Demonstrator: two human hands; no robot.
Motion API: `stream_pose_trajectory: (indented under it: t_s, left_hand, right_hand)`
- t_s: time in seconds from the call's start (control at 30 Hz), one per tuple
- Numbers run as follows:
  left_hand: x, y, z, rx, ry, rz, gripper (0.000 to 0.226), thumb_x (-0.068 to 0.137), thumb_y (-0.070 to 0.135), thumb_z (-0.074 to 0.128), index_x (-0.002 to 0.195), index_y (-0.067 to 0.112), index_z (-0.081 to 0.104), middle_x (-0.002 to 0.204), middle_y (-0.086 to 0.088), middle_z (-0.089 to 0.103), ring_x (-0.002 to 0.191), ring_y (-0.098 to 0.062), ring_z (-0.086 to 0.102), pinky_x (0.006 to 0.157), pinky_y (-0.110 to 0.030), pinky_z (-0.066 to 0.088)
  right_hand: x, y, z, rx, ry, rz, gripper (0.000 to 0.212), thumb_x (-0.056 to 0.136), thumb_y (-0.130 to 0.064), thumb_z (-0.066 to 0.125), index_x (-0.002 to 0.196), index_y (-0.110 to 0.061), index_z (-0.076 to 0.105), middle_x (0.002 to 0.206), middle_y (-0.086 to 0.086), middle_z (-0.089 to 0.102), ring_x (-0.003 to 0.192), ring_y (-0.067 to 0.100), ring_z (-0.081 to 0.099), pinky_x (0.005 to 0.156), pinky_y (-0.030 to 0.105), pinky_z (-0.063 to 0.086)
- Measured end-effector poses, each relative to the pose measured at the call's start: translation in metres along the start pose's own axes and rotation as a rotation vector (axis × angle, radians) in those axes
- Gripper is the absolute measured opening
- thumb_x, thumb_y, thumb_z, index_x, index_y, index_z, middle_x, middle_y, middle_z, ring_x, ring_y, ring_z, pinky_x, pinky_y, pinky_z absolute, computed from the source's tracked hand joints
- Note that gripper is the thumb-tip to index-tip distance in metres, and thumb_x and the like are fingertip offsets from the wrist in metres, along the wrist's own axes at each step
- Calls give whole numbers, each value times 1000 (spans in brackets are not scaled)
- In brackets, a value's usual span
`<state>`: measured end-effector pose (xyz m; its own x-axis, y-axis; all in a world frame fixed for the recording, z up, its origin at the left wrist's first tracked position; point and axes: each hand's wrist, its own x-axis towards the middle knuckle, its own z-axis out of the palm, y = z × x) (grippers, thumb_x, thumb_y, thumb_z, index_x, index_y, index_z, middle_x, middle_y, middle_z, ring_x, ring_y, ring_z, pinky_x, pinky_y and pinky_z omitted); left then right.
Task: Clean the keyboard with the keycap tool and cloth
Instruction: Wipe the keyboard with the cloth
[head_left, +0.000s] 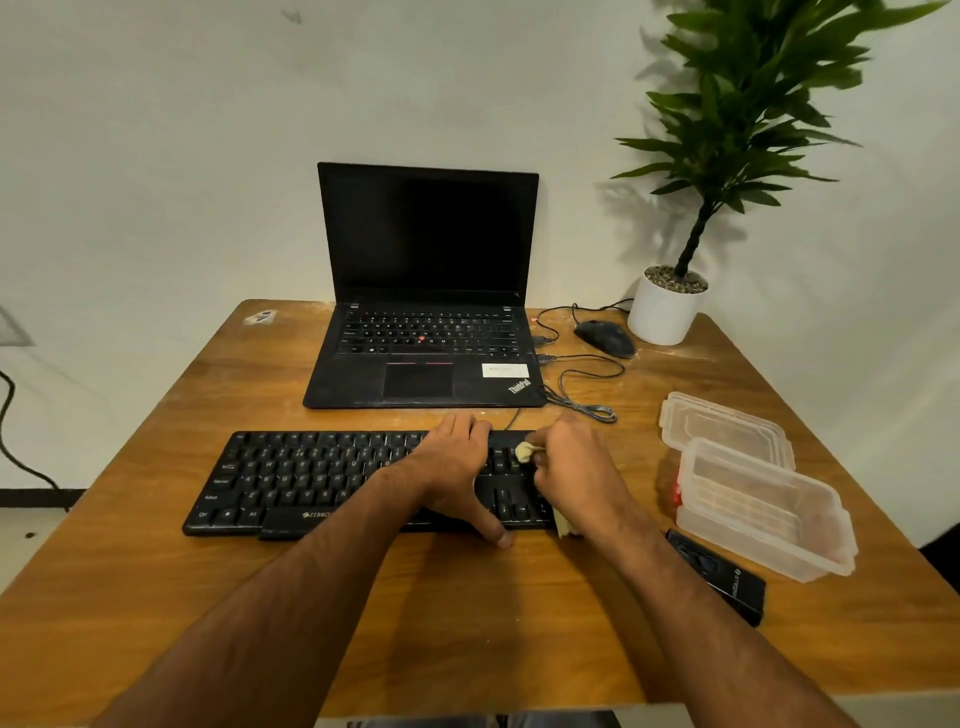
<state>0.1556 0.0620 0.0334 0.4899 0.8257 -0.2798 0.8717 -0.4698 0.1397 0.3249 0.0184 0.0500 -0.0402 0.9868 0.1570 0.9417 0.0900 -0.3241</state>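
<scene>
Gripping a wad of pale cloth (523, 451), right hand (574, 465) has fingers curled tight around it; the bunched tip pokes out past the fingertips and touches the keys near the right end of the keyboard (311, 480). More of the same cloth hangs out under the wrist at the keyboard's front right corner. Left hand (457, 467) lies flat on the keyboard just left of the cloth, fingers straight and together reaching to the far edge, thumb spread back over the near edge onto the tabletop (208, 597); it pins the board and grips nothing. The two hands are just beside each other, not touching as far as shows.

Keyboard is black, long axis running left-right across the tabletop, parallel to the near edge, space bar toward the person. Cloth tip points left and away, toward the left hand's knuckles. Keycap tool cannot be made out.

Behind the keyboard: open black laptop (426, 291), screen dark. Right of it a black mouse (605, 338) with looped cable and a white potted plant (667, 309). Right side of tabletop: clear plastic container (769, 512) with its lid (722, 426) just behind, and a black box (727, 582) near the right forearm.
</scene>
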Motion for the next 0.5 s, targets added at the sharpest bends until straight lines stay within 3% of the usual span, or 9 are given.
stream_pose_trajectory:
  t_s: [0.13, 0.27, 0.37, 0.5]
  left_hand:
    - [1, 0, 1, -10, 1, 0, 138, 53, 81, 82, 156, 12, 22, 149, -8, 30, 136, -24, 31, 119, -42, 35]
    - [1, 0, 0, -22, -3, -1, 138, 53, 80, 83, 156, 11, 22, 150, -8, 29, 138, -25, 30, 120, -44, 34]
    - [0, 0, 0, -35, -4, 1, 138, 52, 79, 84, 156, 12, 22, 150, -8, 29, 139, -25, 29, 121, -45, 32]
    - [2, 0, 1, -23, 0, -4, 139, 51, 81, 83, 156, 12, 22, 150, -7, 30, 138, -24, 30, 121, -45, 33]
  right_hand:
    - [-34, 11, -2, -33, -93, -72, 34, 94, -13, 63, 125, -26, 68, 125, -1, 58, 111, 12, 57, 87, 19, 48]
    - [-41, 30, -13, -35, -75, -4, 34, 92, -10, 66, 120, -28, 71, 121, -2, 62, 106, 9, 59, 79, 11, 42]
    - [-41, 39, -19, 0, -3, 85, 35, 91, -11, 68, 123, -24, 70, 121, 0, 63, 109, 13, 59, 89, 17, 46]
    - [-53, 22, -5, 49, 34, 125, 33, 96, -38, 59, 124, -21, 67, 125, 3, 56, 117, 15, 51, 97, 26, 46]
